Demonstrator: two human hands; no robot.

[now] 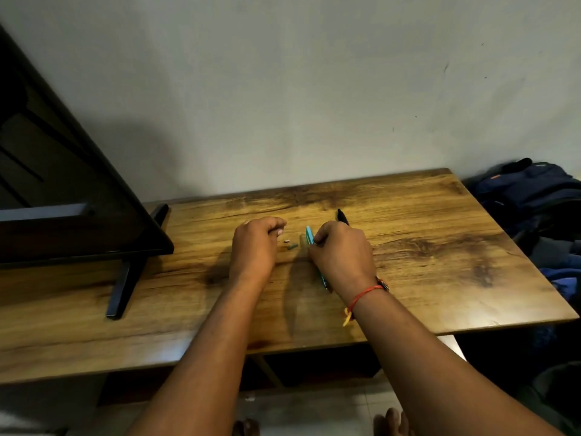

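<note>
On the wooden table (408, 278) my right hand (341, 253) grips a turquoise pen (309, 235); the pen's top sticks out beyond the fingers and its lower end shows by the wrist. My left hand (256, 243) rests on the table with its fingers curled; whether it holds anything is hidden. Between the two hands lie two tiny parts, a small dark green piece (293, 246) and a little white piece (286, 241). A black pen (342, 215) lies just beyond my right hand.
A black screen (63, 190) on angled feet (124, 287) stands on the left part of the table. A dark blue backpack (531, 196) sits past the table's right end. A pale wall runs along the back. Bare toes show on the floor below.
</note>
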